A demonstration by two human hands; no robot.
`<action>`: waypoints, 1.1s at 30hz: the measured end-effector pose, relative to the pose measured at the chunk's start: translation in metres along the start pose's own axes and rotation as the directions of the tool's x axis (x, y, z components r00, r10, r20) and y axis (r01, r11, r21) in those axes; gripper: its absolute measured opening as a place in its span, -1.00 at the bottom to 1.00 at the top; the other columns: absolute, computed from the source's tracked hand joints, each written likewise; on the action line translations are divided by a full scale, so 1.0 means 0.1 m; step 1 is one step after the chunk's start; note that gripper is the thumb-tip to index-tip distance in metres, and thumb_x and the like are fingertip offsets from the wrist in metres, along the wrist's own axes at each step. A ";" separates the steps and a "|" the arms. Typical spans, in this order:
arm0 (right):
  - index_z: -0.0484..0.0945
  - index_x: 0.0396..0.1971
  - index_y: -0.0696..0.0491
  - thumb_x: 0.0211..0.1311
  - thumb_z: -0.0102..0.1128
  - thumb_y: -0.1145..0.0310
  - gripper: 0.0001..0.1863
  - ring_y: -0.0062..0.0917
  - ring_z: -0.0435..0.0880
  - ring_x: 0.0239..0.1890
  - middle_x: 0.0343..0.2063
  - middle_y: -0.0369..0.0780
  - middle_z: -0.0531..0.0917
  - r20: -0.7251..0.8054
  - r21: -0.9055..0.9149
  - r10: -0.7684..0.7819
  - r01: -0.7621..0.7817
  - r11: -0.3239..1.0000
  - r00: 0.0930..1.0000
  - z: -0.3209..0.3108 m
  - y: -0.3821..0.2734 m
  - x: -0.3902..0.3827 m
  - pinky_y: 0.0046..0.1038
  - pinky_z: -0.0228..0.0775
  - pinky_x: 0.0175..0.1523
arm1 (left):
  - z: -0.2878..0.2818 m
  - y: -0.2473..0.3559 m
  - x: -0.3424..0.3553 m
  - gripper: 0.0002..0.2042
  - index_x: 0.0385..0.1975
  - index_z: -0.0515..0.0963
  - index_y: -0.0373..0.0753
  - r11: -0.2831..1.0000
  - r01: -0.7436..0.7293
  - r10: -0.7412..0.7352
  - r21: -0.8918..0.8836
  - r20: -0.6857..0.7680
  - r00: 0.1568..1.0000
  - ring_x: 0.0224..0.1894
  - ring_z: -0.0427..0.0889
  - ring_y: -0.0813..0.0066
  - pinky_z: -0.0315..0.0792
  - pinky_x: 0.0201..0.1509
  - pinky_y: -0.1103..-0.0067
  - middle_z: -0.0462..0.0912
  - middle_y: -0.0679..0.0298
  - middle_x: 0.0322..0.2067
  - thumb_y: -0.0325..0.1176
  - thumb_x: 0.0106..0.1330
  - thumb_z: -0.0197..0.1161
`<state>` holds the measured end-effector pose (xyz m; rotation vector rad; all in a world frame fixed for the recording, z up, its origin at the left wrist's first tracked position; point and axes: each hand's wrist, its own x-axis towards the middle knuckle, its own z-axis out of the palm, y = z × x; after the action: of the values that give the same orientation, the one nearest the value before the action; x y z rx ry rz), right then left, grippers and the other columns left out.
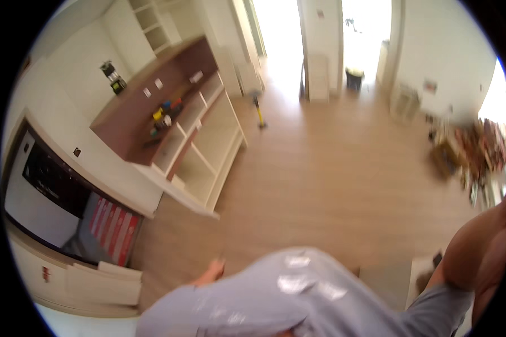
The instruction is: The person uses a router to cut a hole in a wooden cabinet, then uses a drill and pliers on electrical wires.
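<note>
My left hand (pixel 212 272) shows at the edge of my grey shirt (pixel 247 297), low over the wooden floor (pixel 320 185). It is small and blurred, so its fingers cannot be made out, and nothing is plainly seen in it. My right arm (pixel 478 247) bends upward along the right rim, and its hand is out of view. White smears mark the shirt. Ahead on the left stands a white and brown cabinet (pixel 225 140) with open compartments. Blurred tools (pixel 162 119), some yellow and blue, lie on its brown ledge.
A yellow-handled tool (pixel 259 114) stands on the floor beyond the cabinet. A dark bucket (pixel 354 78) sits by the bright doorway. Cardboard and scraps (pixel 472 149) are heaped at the right wall. At left, a doorway shows a red-striped mat (pixel 113 227). White boards (pixel 104 285) lie near it.
</note>
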<state>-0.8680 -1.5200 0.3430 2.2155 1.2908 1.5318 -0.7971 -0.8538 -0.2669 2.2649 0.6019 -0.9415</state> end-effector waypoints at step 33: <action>0.63 -0.10 0.26 0.31 0.33 0.44 -0.75 -0.40 0.59 -0.30 -0.24 -0.10 0.67 -0.640 0.642 0.402 0.169 0.748 0.655 7.60 1.21 3.21 -0.41 0.46 -0.22 | -1.11 0.83 0.81 -0.52 -0.27 0.70 -0.38 0.839 -0.102 -0.166 -0.535 -0.429 0.888 -0.31 0.73 0.17 0.53 -0.17 0.27 0.76 0.00 -0.36 0.04 0.42 0.23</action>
<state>-0.1409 -1.1164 0.2774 2.0366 2.2627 2.5553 -0.6427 -0.8235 -0.2346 1.9367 0.9782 -0.1696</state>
